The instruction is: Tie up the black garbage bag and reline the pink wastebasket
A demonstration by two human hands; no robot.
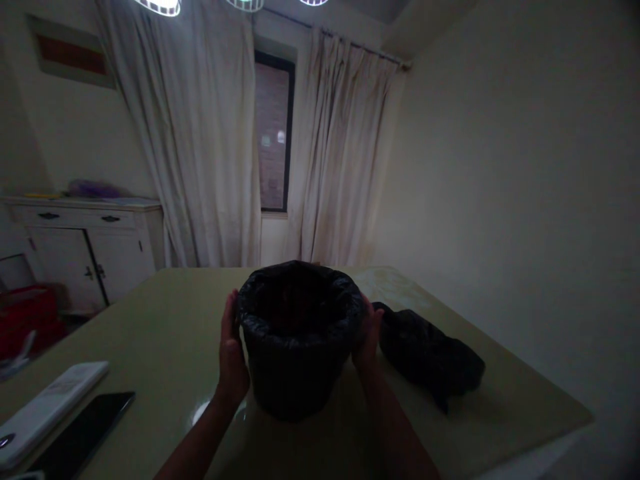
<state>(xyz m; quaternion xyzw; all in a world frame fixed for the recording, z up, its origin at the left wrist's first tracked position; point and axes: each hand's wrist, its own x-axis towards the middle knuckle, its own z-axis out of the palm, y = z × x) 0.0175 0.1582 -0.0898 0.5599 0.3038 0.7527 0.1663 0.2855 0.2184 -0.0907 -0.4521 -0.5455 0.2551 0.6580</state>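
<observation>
A black trash can (295,380) stands upright on the table in front of me, with a black plastic bag (305,339) lining it and folded over its rim. Its inside is dark, with a faint reddish tone. My left hand (233,357) presses against the can's left side, fingers pointing up along it. On the opposite side, my right hand (369,337) grips near the rim, its fingers partly hidden behind the bag. Just right of that hand lies a crumpled black plastic bag (430,350).
At the left of the pale green table (175,320) lie a white oblong device (55,403) and a black phone (83,433). A white cabinet (90,253) and curtains (200,147) stand behind. The right wall (510,200) runs close along the table.
</observation>
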